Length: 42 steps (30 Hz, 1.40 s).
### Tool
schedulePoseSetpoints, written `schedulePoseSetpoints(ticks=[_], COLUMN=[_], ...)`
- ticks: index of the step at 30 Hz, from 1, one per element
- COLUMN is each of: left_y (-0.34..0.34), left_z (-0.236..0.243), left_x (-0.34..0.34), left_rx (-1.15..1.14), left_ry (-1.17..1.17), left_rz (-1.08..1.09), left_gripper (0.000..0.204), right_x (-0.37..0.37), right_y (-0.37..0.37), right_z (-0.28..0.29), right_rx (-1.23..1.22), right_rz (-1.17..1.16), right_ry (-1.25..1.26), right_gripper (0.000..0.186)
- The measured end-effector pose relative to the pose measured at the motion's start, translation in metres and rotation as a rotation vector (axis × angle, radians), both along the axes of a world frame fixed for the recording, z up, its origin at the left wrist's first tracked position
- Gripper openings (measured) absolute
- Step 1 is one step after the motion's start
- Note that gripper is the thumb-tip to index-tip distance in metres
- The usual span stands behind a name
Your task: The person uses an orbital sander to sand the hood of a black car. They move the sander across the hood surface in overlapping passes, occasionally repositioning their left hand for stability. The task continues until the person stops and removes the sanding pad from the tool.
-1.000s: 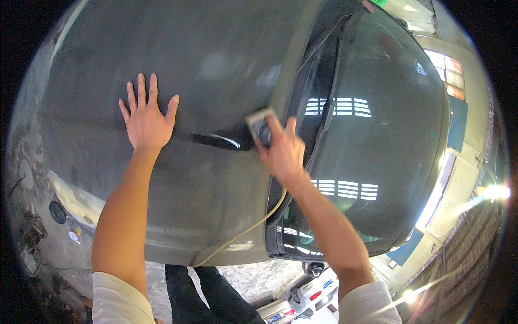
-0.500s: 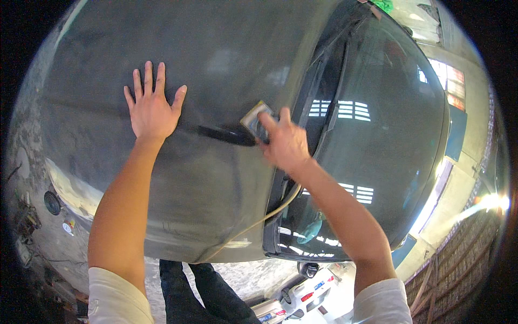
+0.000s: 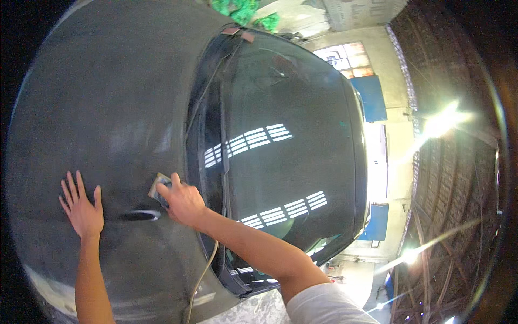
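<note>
My left hand lay flat on the dull grey sanded car hood, fingers spread and holding nothing. Just beside it, my right hand had its grip clamped on a small grey rectangular sanding block pressed against the hood near the dark windshield. A thin pale hose ran down the hood below that wrist. Beyond the glass stood blue wall panels.

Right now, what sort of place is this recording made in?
Most likely a car body or paint workshop. The right hand presses a small sanding block on a dull, matte grey car bonnet, the left hand lies flat beside it, and beyond the windscreen are bare walls and a high shed roof.
</note>
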<state>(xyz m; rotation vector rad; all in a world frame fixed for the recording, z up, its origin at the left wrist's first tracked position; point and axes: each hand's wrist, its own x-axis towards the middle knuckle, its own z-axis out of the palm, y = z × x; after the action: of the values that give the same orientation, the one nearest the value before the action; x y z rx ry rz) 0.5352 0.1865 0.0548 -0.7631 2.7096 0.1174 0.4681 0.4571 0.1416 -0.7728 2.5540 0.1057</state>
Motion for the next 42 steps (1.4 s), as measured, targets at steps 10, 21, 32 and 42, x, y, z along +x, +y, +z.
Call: schedulePoseSetpoints(ticks=[10, 21, 32, 42], left_y=[-0.003, 0.002, 0.006, 0.002], left_z=[-0.014, -0.053, -0.052, -0.058], left_x=[0.004, 0.016, 0.018, 0.015], left_rx=[-0.03, 0.01, -0.006, -0.033], left_ry=[0.046, 0.317, 0.336, 0.337], left_rz=[-0.029, -0.047, -0.05, -0.055], left_gripper=[0.073, 0.08, 0.08, 0.081], right_x=[-0.045, -0.07, 0.013, -0.132], right_y=[-0.013, -0.008, 0.006, -0.035], right_z=[0.009, 0.0, 0.007, -0.015], right_rx=[0.026, 0.125, 0.07, 0.01], right_rz=[-0.081, -0.013, 0.048, -0.115], right_ry=[0.058, 0.208, -0.024, 0.366], right_gripper=[0.066, 0.07, 0.07, 0.06])
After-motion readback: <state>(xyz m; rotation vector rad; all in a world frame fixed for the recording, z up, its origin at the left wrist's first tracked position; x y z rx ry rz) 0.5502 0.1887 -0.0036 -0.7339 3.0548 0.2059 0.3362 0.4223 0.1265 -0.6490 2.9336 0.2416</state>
